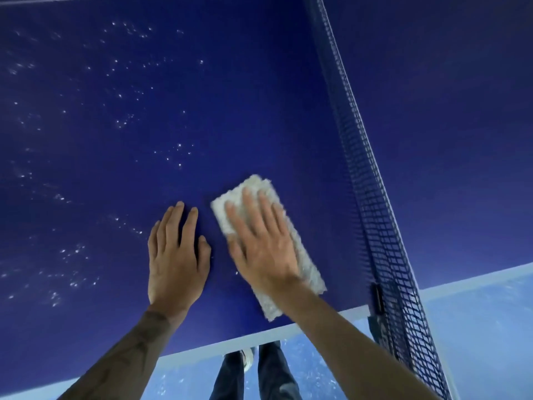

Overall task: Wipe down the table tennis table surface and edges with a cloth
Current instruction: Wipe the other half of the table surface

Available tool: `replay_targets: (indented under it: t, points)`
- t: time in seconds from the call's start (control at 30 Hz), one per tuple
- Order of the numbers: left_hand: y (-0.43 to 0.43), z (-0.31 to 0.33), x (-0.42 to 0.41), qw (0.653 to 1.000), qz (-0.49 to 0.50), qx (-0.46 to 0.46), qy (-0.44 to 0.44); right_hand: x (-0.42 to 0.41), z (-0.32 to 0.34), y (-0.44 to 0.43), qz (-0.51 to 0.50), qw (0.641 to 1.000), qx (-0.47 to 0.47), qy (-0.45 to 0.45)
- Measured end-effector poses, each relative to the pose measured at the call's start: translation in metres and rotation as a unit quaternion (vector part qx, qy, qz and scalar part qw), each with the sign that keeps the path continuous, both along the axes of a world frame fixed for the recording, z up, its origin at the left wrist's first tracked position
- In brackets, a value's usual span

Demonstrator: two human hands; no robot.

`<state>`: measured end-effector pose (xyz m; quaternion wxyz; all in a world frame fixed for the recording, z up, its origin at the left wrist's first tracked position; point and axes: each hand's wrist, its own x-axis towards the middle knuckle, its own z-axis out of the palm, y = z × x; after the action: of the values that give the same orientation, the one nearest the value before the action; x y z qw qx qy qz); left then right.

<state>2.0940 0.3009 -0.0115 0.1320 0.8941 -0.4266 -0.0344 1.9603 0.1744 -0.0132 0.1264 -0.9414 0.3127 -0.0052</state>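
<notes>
The dark blue table tennis table (144, 111) fills most of the view, with a white line along its near edge (245, 339). A folded white fluffy cloth (302, 269) lies flat on the surface near that edge. My right hand (262, 241) presses flat on top of the cloth, fingers spread and pointing away from me. My left hand (176, 255) rests flat on the bare table just left of the cloth, fingers apart, holding nothing. Many small white specks (121, 122) dot the surface to the left and beyond my hands.
The blue net (363, 168) with its white top band runs away from me on the right, close to the cloth. Its clamp (376, 298) sits at the table's edge. Below the edge I see my dark trousers and a shoe (248, 359) on a pale blue floor.
</notes>
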Motion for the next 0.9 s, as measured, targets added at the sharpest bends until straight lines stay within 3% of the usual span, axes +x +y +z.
replay_targets:
  t: [0.1, 0.23, 0.37, 0.5, 0.57, 0.63, 0.77, 0.9]
  points:
    - [-0.002, 0.001, 0.001, 1.0, 0.003, -0.007, 0.005, -0.041, -0.001, -0.007, 0.048, 0.999, -0.011, -0.004]
    - [-0.001, 0.002, 0.0, 1.0, 0.005, -0.003, 0.011, -0.093, 0.005, -0.065, -0.089, 0.995, -0.022, 0.038]
    - [-0.001, 0.002, 0.0, 1.0, 0.002, -0.004, 0.006, -0.053, 0.009, -0.069, -0.192, 0.98, -0.013, 0.049]
    - [-0.003, 0.004, -0.001, 1.0, 0.004, -0.015, -0.006, -0.004, 0.004, -0.002, -0.082, 0.996, -0.014, 0.023]
    - [-0.003, 0.004, -0.001, 1.0, 0.002, -0.018, -0.005, -0.019, 0.003, 0.021, -0.009, 1.0, 0.002, 0.004]
    - [-0.002, 0.005, -0.001, 1.0, 0.002, -0.017, -0.002, -0.055, 0.004, 0.016, -0.006, 1.0, -0.002, 0.011]
    - [-0.002, 0.006, -0.001, 1.0, 0.001, -0.008, 0.004, -0.114, 0.009, -0.031, -0.096, 0.994, -0.011, 0.046]
    - [-0.001, 0.008, -0.002, 1.0, -0.001, -0.012, 0.006, -0.08, 0.016, -0.05, -0.211, 0.976, -0.005, 0.056]
